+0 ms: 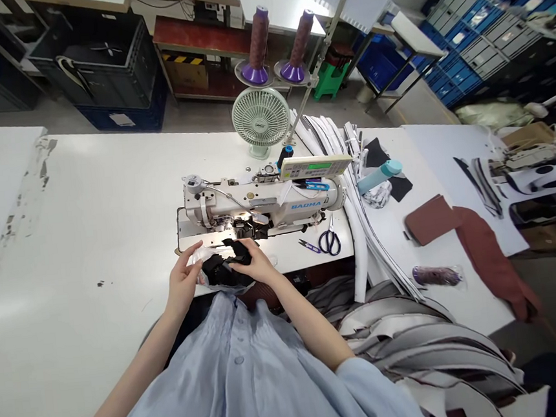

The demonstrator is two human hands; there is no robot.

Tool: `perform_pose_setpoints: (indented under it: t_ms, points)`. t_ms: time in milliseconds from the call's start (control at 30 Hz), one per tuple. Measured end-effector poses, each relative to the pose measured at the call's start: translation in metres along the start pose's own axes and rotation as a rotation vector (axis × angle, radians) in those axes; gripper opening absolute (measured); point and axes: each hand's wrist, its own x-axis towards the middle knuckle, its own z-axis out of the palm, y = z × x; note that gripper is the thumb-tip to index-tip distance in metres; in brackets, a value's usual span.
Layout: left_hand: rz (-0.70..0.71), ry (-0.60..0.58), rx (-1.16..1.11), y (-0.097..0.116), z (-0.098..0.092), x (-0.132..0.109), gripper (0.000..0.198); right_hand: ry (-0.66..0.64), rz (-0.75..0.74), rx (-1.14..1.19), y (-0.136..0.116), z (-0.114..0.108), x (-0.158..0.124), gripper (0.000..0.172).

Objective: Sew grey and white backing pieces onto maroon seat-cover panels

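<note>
In front of the sewing machine (262, 200), at the table's near edge, lies a clear plastic bag (208, 252) full of small black pieces that look like cut fabric. My left hand (185, 275) is closed on the left rim of this bag. From the right, my right hand (257, 262) reaches over the bag's mouth, its fingers closed on some of the black fabric pieces (237, 251). How many pieces it grips is hidden. The machine's needle area is lit just behind both hands.
Scissors (329, 241) and thread snips (309, 246) lie right of the hands. Long white strips (355, 228) run over the table beside the machine. A small fan (261, 119) and two thread cones (258, 45) stand behind. Grey trim pieces (415, 333) are heaped at lower right.
</note>
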Motion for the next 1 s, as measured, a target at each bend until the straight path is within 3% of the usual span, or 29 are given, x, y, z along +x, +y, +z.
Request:
perform_pose_setpoints:
  t_ms: [100,167,333,433,567,667,800,1000]
  points:
    - [0.001,0.025,0.015,0.001,-0.002,0.0,0.057,0.137,0.07,0.232,0.007,-0.025,-0.018,0.062]
    - [0.005,0.024,0.027,-0.001,-0.004,0.0,0.055,0.222,0.198,0.369,0.017,-0.046,-0.037,0.06]
    - [-0.005,0.029,0.052,-0.005,-0.004,-0.001,0.054,0.556,0.507,0.516,0.067,-0.09,-0.075,0.054]
    - [-0.024,0.045,0.055,-0.004,0.0,-0.002,0.054,0.681,0.573,0.48,0.106,-0.098,-0.065,0.058]
    - [-0.021,0.058,0.053,-0.004,0.002,-0.002,0.054,0.842,0.657,0.357,0.148,-0.095,-0.026,0.065]
    - [0.01,0.079,0.054,-0.006,0.0,-0.001,0.05,0.937,0.779,0.245,0.168,-0.091,0.001,0.083]
    - [0.029,0.111,0.028,-0.009,-0.003,-0.003,0.045,0.928,0.849,0.141,0.177,-0.088,0.02,0.105]
    - [0.039,0.122,0.023,-0.009,-0.003,-0.004,0.044,0.748,0.688,-0.045,0.172,-0.09,0.001,0.083]
